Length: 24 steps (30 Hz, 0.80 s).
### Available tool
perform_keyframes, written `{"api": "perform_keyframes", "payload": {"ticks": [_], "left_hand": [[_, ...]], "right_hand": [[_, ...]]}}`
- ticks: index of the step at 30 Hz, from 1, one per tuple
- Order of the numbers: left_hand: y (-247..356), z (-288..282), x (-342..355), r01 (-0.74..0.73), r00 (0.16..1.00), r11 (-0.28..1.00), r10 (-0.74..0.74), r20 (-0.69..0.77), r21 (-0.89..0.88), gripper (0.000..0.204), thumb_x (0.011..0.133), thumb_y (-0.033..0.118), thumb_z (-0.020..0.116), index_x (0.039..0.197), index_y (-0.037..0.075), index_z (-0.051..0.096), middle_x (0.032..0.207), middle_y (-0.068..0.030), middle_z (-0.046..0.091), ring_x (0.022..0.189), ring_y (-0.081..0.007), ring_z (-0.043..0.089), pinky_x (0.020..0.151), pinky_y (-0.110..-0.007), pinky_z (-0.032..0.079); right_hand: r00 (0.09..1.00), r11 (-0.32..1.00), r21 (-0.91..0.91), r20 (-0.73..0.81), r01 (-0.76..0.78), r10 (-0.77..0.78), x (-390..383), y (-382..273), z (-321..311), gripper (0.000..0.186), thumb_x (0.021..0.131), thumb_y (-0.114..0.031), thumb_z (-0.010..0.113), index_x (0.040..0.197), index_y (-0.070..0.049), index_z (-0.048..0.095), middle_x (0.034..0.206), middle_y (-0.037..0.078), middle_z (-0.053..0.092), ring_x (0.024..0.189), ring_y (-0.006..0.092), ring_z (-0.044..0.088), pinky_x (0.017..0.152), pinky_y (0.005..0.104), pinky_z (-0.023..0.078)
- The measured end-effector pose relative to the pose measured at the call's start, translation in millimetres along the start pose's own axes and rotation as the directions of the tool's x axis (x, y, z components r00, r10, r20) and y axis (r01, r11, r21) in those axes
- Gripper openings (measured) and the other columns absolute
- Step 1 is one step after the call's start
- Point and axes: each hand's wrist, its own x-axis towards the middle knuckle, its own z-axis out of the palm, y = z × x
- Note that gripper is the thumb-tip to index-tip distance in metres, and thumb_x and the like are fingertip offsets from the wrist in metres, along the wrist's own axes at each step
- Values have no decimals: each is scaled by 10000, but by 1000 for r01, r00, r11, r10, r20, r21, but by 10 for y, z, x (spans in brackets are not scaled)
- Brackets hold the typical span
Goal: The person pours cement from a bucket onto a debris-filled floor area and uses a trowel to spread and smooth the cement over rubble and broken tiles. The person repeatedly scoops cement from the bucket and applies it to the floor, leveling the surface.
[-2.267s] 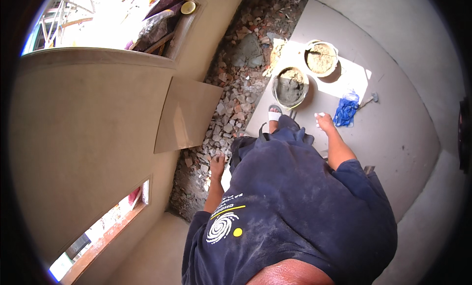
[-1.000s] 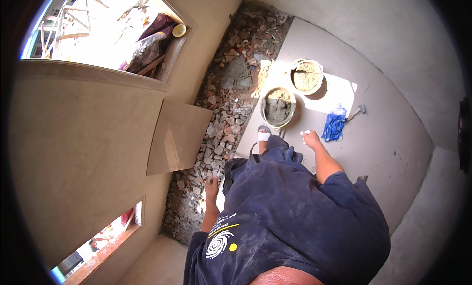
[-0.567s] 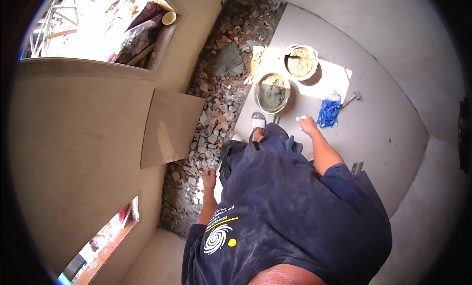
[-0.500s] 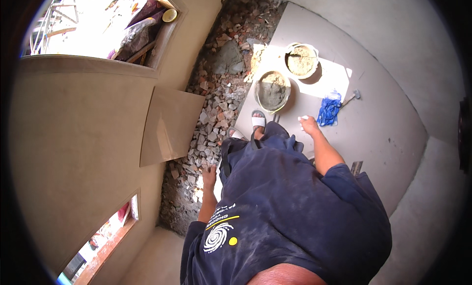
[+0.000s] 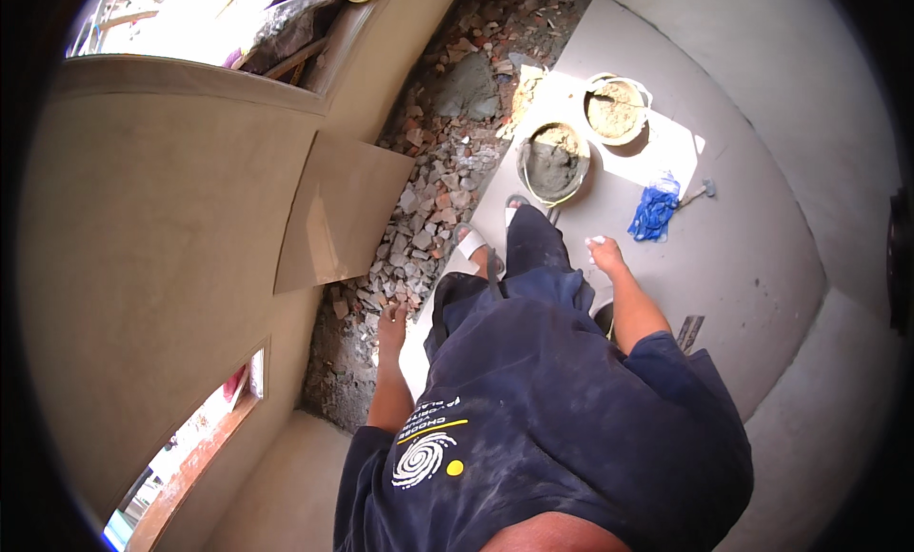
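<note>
The left hand (image 5: 391, 321) hangs over the strip of broken brick rubble (image 5: 433, 185) along the wall, its fingers loosely curled and holding nothing, while the right hand (image 5: 604, 254) hangs empty and half closed above the floor tiles (image 5: 743, 257). Ahead stand a bucket of grey mortar (image 5: 553, 161) and a bucket of sand (image 5: 616, 108), with a blue cloth (image 5: 654, 212) just right of them. A loose tile (image 5: 341, 212) leans against the wall, edging the rubble.

A bare room under construction. A tan plastered wall (image 5: 152, 228) fills the left side, with a bright window opening (image 5: 190, 19) at its top and a second opening (image 5: 200, 428) lower down. Smooth grey cement floor (image 5: 762, 257) spreads right, sunlit in one patch. A strip of broken brick rubble (image 5: 428, 180) runs along the wall's foot.
</note>
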Motion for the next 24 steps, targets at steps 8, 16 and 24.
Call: {"api": "perform_keyframes", "payload": {"ticks": [8, 16, 24], "left_hand": [[-199, -248, -704, 286, 958, 957, -285, -32, 40, 397, 918, 333, 583, 1027, -43, 645, 865, -143, 663, 783, -218, 624, 716, -361, 486], [-96, 287, -532, 317, 939, 936, -333, 90, 156, 381, 937, 304, 596, 1036, -60, 647, 905, -168, 676, 808, -236, 640, 744, -365, 510], [375, 518, 1008, 230, 957, 939, -266, 117, 255, 372, 965, 318, 556, 1056, -35, 632, 945, -212, 663, 922, -303, 651, 830, -399, 500]], "right_hand": [[982, 974, -226, 184, -8, 50, 391, -453, 395, 482, 883, -415, 628, 1177, -33, 638, 1161, 198, 665, 1113, 340, 620, 964, 402, 469], [968, 884, -467, 231, 22, 98, 1438, -741, 696, 555, 915, -481, 557, 1280, -63, 566, 1303, 177, 583, 1232, 350, 537, 1028, 470, 422], [969, 833, -552, 182, -40, 167, 2378, -545, 1414, 702, 903, -570, 519, 1366, -42, 498, 1421, 163, 488, 1365, 307, 395, 1141, 487, 244]]}}
